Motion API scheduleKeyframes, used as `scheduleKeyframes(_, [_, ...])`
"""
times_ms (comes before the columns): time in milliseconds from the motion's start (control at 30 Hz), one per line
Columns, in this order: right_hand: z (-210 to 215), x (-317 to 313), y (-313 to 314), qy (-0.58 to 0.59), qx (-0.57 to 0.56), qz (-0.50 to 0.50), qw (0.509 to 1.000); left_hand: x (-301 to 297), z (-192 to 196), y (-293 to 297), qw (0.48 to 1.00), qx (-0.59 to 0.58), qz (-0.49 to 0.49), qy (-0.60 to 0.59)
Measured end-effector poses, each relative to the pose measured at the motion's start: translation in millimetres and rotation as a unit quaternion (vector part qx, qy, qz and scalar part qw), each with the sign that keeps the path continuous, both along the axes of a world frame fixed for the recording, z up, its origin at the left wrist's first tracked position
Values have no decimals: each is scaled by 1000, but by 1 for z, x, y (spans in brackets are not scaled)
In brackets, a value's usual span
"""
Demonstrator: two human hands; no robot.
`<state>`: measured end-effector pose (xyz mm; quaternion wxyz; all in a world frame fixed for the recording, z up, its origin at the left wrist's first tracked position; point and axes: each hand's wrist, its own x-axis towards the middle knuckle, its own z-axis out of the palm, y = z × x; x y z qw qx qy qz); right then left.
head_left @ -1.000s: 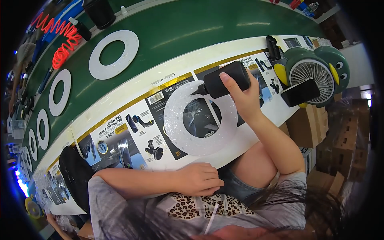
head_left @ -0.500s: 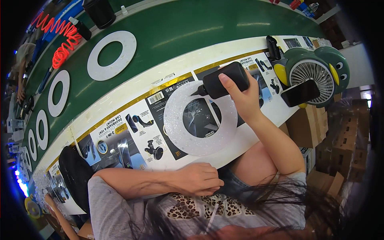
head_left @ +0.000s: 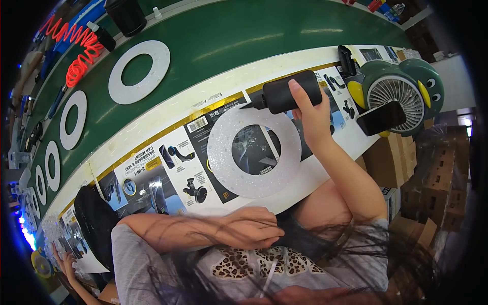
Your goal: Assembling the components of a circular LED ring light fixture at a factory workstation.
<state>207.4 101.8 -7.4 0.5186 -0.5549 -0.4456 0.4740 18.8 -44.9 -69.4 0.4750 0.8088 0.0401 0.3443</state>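
Black bottle (head_left: 292, 91) lay tilted in the right hand (head_left: 312, 114), fingers wrapped round it, nozzle over the white ring (head_left: 254, 152) at the bench's near edge. Left hand (head_left: 251, 229) rested loosely curled, holding nothing.

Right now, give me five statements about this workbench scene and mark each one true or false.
1. The right hand grips a black bottle with its nozzle at the rim of a white ring. True.
2. The left hand presses down on that ring. False: it rests near the person's body, apart from the ring.
3. More white rings lie on the green belt. True.
4. A red coiled hose lies beside the right hand. False: it hangs at the far left, beyond the belt.
5. The penguin-shaped fan stands on the belt. False: it stands on the bench at the right end.
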Motion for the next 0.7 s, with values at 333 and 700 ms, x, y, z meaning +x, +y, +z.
scheduleKeyframes(333, [-11, -4, 3, -37, 50, 14, 998, -3, 2, 2, 999, 11, -14, 52])
scheduleKeyframes(700, [-9, -3, 2, -55, 49, 19, 997, 0, 2, 5, 1000, 20, -17, 2])
